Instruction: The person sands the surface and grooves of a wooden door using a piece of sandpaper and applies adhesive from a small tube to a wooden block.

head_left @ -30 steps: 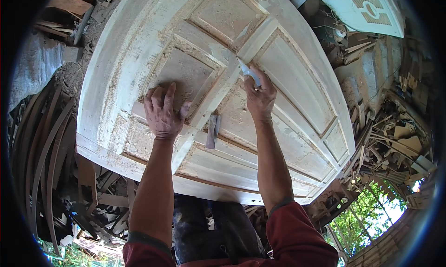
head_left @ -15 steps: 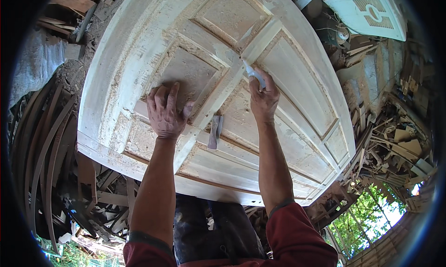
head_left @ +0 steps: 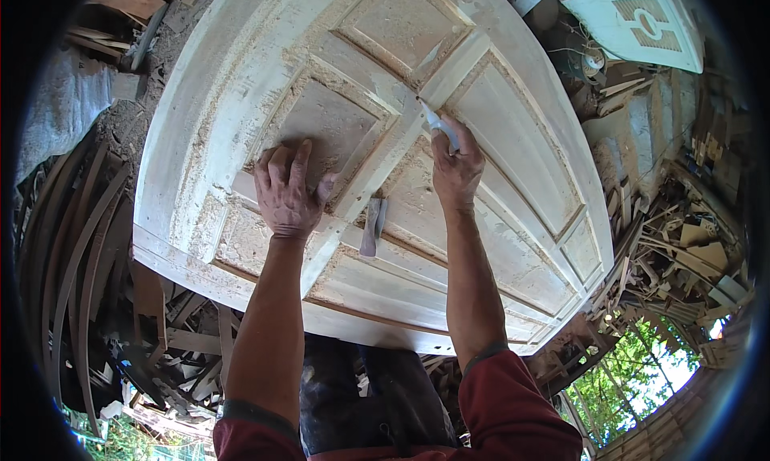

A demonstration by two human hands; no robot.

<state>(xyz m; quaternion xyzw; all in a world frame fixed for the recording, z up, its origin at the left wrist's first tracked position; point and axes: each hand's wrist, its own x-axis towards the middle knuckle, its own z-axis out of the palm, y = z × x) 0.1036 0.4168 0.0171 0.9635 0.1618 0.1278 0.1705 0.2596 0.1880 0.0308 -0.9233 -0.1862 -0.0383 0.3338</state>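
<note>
A pale, dusty panelled wooden door (head_left: 513,204) lies flat in front of me, with sawdust along its mouldings. My right hand (head_left: 457,168) is closed round a small whitish squeeze bottle (head_left: 443,130) with a pointed nozzle. The nozzle's tip points at a small dark spot where the door's rails cross; whether it touches cannot be made out. Resting on a lower left panel, my left hand (head_left: 287,192) has its fingers apart and holds nothing. Between my two arms lies a small grey, flat piece (head_left: 371,228), narrow in the middle, perhaps folded sandpaper or a scraper.
Curved dark wooden strips (head_left: 76,276) stand stacked at the left. Piles of wood offcuts (head_left: 682,252) fill the right side. A white plastic housing with vents (head_left: 642,28) sits at the back right, beside wires. Sheeting (head_left: 72,108) hangs at the far left.
Both hands keep their places on and over the door. The view has shifted very slightly.
</note>
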